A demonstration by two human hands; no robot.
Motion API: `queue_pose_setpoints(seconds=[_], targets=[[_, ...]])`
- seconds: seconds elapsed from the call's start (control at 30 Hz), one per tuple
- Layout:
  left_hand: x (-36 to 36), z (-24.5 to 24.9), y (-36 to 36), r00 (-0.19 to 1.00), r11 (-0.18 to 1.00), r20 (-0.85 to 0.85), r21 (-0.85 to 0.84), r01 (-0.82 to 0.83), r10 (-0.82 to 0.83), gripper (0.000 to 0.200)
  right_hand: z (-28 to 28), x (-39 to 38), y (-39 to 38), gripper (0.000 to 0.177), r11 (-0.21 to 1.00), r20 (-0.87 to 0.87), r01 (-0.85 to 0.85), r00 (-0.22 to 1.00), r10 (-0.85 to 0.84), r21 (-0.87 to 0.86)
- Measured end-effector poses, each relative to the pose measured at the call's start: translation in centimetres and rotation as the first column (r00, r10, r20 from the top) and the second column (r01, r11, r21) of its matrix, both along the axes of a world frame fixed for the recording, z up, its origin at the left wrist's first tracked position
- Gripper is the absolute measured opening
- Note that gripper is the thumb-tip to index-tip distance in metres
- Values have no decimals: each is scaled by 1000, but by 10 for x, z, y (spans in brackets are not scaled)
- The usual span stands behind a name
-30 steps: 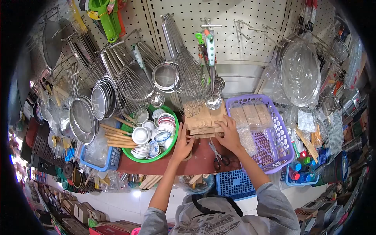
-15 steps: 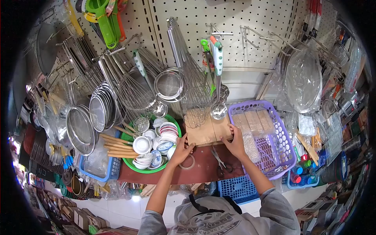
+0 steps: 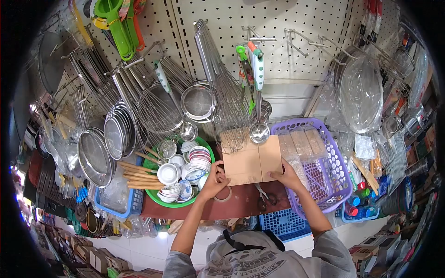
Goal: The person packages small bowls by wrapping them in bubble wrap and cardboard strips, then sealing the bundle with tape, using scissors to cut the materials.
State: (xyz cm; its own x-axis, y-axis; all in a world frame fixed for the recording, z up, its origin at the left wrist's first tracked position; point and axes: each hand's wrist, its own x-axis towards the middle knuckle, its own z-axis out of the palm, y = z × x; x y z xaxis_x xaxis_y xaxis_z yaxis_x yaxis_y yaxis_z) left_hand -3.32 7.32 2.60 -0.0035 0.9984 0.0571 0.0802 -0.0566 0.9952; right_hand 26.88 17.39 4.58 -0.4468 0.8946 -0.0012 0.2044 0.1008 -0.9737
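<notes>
A flat brown cardboard piece point(image 3: 243, 164) with a fold or seam line is held up between both hands, over the red-brown shelf point(image 3: 199, 211). My left hand point(image 3: 215, 180) grips its lower left edge, fingers bent around it. At the lower right corner, my right hand point(image 3: 287, 176) pinches the cardboard, thumb on the front face. Below the cardboard lie scissors point(image 3: 265, 196) with dark handles, their blades partly hidden by it. A roll of tape point(image 3: 223, 194) rests beside my left wrist.
Left stands a green basin point(image 3: 178, 204) of small bowls and wooden-handled tools. At right, a purple basket point(image 3: 345, 185) holds wrapped packs point(image 3: 301, 143). Whisks point(image 3: 227, 102), strainers point(image 3: 198, 101) and ladles point(image 3: 259, 133) hang just above the hands. A blue basket point(image 3: 285, 224) sits below the shelf edge.
The cardboard has come nearer to me and looks larger, now covering part of the scissors. My right hand has shifted right and down along with it.
</notes>
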Motion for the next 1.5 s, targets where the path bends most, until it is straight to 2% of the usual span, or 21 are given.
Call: queue_pose_setpoints(seconds=[0.13,0.17,0.23,0.33,0.43,0.57,0.77,0.87,0.93,1.0,1.07,1.13,1.23,1.33,1.5], targets=[[4,-5,-4,991,999,127,-27,-39,42,61,9,-9,-16,62,997,-70,-44,997,40,-61],[6,-9,-6,983,998,172,-40,-54,60,60,9,-12,-20,61,998,-96,-38,995,33,-48],[12,1,-15,981,994,160,-38,-100,105,57,7,-20,-30,59,999,-147,-26,989,23,-20],[15,17,-38,974,987,159,-37,-157,160,53,-4,-34,-46,59,993,-70,64,996,-58,96],[13,29,-56,974,979,133,-110,-169,183,52,1,-40,-58,57,1000,-34,5,999,-5,0],[9,28,-75,969,970,144,-167,-178,203,54,-11,-57,-70,53,999,-199,-35,980,28,-35],[8,60,-109,964,981,178,-34,-194,197,64,4,-79,-90,51,982,-220,-133,970,101,-136],[-2,62,-124,981,981,-26,-42,-191,190,73,-7,-89,-93,57,969,-203,-232,956,210,-89],[-11,45,-129,976,979,-75,-9,-205,204,98,6,-99,-103,63,944,-242,-326,920,307,-42],[-20,40,-136,955,964,-144,109,-244,258,118,-10,-108,-104,66,898,-292,-420,882,370,-132],[-25,47,-143,908,907,-216,309,-286,359,131,-19,-112,-108,68,842,-331,-485,855,399,-236],[-31,49,-152,861,884,-285,340,-320,421,134,21,-117,-126,69,781,-356,-515,846,396,-353],[-41,47,-161,794,861,-379,386,-330,474,135,27,-125,-130,71,751,-402,-544,825,398,-373],[-45,49,-166,746,849,-440,417,-324,500,135,28,-134,-131,84,773,-352,-542,830,432,-330],[-55,38,-167,718,815,-480,541,-210,504,125,41,-143,-136,91,800,-377,-592,765,521,-96]])
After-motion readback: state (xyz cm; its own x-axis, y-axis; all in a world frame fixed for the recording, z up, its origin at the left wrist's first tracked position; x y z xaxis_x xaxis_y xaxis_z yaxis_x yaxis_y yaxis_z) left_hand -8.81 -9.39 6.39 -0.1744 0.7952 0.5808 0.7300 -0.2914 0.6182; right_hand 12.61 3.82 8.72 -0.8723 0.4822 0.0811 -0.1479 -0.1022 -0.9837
